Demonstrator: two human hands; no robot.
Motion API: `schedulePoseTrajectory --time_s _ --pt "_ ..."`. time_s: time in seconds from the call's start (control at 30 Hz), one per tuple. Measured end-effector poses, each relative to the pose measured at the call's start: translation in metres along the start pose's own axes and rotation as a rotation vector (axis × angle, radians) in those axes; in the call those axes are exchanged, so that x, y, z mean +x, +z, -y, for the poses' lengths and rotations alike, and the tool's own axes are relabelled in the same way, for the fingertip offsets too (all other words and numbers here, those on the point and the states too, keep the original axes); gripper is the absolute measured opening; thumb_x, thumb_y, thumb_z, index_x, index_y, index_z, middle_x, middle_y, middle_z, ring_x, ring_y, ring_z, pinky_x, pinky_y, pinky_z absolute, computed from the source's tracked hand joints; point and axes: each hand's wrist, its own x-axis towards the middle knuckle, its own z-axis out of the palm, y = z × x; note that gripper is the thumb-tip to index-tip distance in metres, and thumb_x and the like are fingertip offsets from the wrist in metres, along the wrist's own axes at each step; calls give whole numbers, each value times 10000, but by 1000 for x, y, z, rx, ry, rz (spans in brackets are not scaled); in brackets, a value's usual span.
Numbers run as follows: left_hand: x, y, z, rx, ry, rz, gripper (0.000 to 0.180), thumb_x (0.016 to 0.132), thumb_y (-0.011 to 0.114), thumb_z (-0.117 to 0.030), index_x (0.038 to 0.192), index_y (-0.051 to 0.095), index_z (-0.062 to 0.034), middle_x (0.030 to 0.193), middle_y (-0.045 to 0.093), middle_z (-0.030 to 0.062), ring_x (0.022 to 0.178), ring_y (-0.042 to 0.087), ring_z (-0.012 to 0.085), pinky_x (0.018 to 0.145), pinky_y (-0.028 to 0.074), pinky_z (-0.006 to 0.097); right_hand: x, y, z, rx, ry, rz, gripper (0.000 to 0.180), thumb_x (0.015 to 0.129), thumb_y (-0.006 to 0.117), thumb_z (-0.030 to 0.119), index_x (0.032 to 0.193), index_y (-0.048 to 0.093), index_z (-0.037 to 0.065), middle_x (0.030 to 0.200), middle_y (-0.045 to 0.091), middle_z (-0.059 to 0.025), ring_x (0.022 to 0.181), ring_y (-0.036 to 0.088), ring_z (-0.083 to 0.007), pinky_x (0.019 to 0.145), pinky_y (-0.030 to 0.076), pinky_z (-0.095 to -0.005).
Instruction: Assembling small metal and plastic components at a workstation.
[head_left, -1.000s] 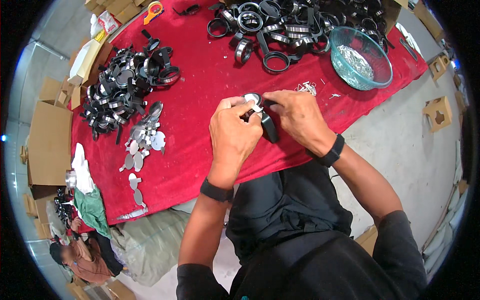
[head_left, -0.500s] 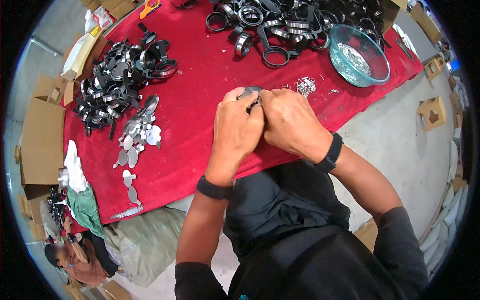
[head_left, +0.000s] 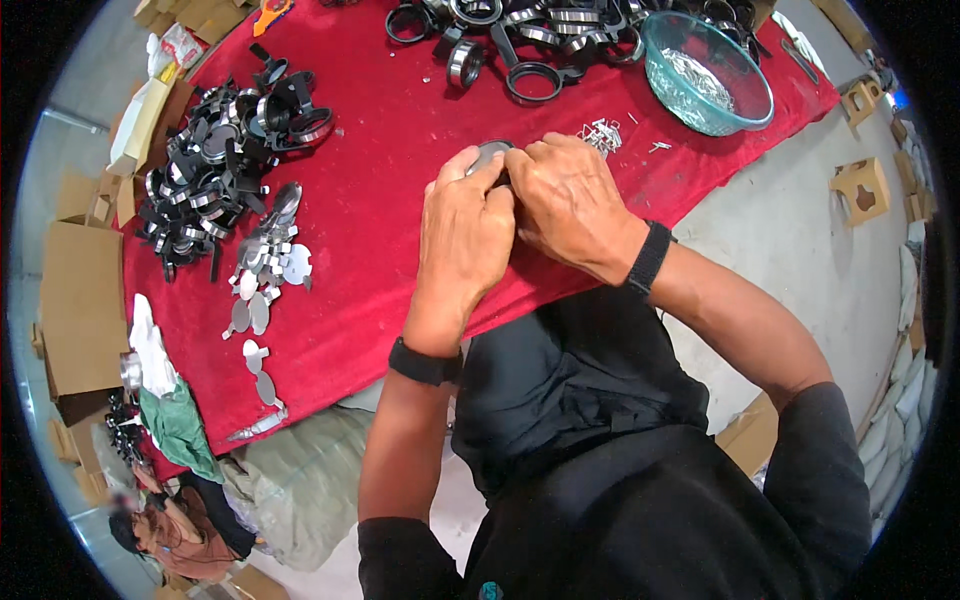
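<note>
Near the front edge of the red cloth, my left hand (head_left: 465,225) is closed round a dark round part with a flat grey disc (head_left: 490,155), its thumb and index finger pressing at the rim. Against the same part, my right hand (head_left: 575,205) has its fingers curled in. Whatever lies between those fingers is hidden. Just beyond the right knuckles lies a small heap of thin silvery metal pins (head_left: 602,136). Loose metal discs with tabs (head_left: 262,262) spread over the cloth to my left.
Black-and-silver ring parts are heaped at the left (head_left: 215,150) and far side (head_left: 535,82) of the red-covered table (head_left: 380,200). A teal glass bowl (head_left: 752,105) holds many pins. Cardboard boxes (head_left: 85,310) stand at the left. Another person (head_left: 185,535) is at the lower left.
The view has shifted, so the table's things sit slightly higher in it. Both hands stay together at the round part; the right hand's fingers have turned a little over it.
</note>
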Motion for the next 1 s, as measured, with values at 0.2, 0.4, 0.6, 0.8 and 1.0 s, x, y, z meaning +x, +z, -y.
schedulePoseTrajectory --time_s 0.2,0.4,0.6,0.8,1.0 --pt "-1 -3 -12 23 -116 5 435 992 728 -268 1349 780 -25 1471 649 356 1396 633 459 1202 485 471 -16 -26 -10 209 55 32 344 831 763 62 1155 691 -29 901 740 -227 894 744 -441 784 598 -547" --pt "-3 -2 -17 13 -127 -5 464 924 816 -263 1329 802 -38 1489 655 320 1366 667 419 1168 520 454 -20 -23 -49 426 215 -70 230 889 760 51 1105 785 -25 941 776 -260 907 768 -451 818 611 -545" --pt "-1 -20 -3 50 -169 1 354 905 807 -96 1254 834 -41 1459 686 263 1315 705 346 1133 545 405 -23 -12 -74 181 265 -73 276 875 733 23 1147 771 1 1003 762 -263 926 741 -451 858 602 -538" --pt "-12 -18 3 -37 -149 36 386 938 760 -40 1321 807 -34 1549 627 242 1392 649 354 1199 488 424 -24 -16 -29 420 416 -163 161 985 718 120 1090 724 -3 1081 755 -261 932 727 -459 841 600 -520" --pt "-3 -21 15 -151 -279 -20 355 1073 685 -116 1387 743 40 1280 787 160 1220 732 273 1107 547 380 -29 -2 -5 817 601 100 376 916 837 297 1045 758 -47 952 775 -296 889 790 -423 788 605 -513"
